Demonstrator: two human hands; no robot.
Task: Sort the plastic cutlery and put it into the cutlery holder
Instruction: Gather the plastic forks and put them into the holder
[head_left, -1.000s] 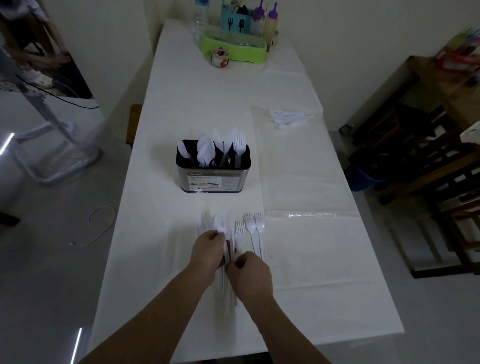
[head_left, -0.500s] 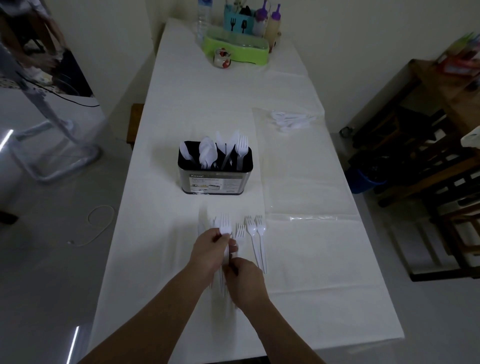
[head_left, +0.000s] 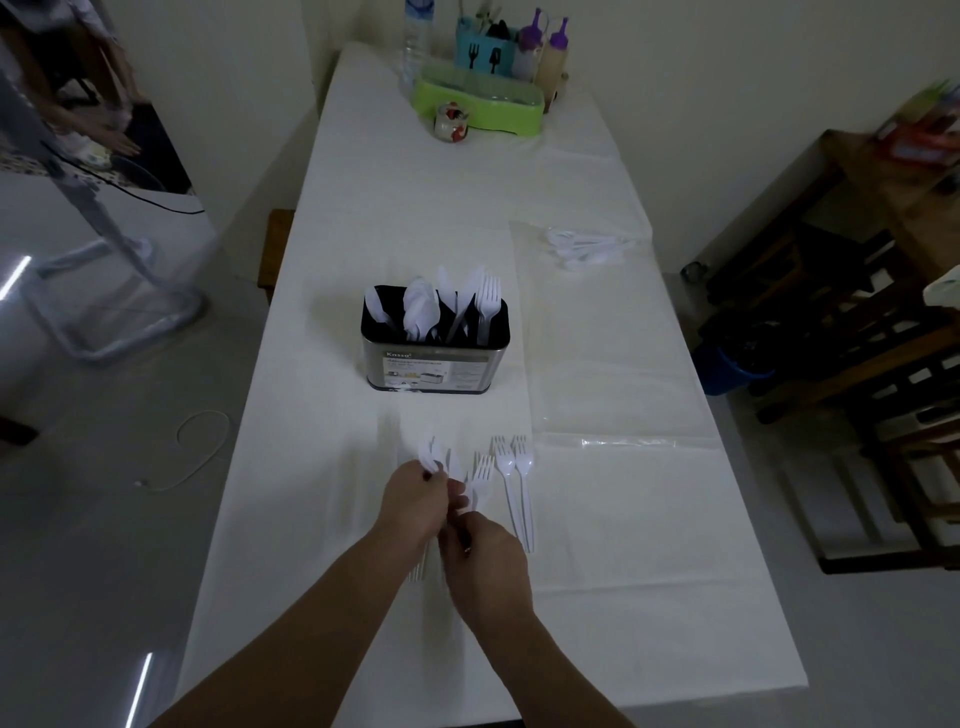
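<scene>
A metal cutlery holder (head_left: 435, 364) with a black insert stands mid-table and holds white plastic spoons, knives and a fork. Nearer me, my left hand (head_left: 413, 501) is closed around a small bunch of white plastic cutlery (head_left: 434, 454), whose heads stick out above the fingers. My right hand (head_left: 483, 564) sits just below and to the right, its fingers pinching the handle of a white fork (head_left: 480, 478). Two more white forks (head_left: 514, 478) lie side by side on the white tablecloth just right of my hands.
A pile of white spoons (head_left: 587, 248) lies on a clear plastic sheet at the right edge. A green tray (head_left: 480, 104), a small jar, bottles and a blue caddy stand at the far end. Wooden chairs (head_left: 852, 364) crowd the right side.
My left hand has lifted slightly with its bunch of cutlery, and my right hand has shifted beneath it along the handles. The two loose forks and the holder stay put.
</scene>
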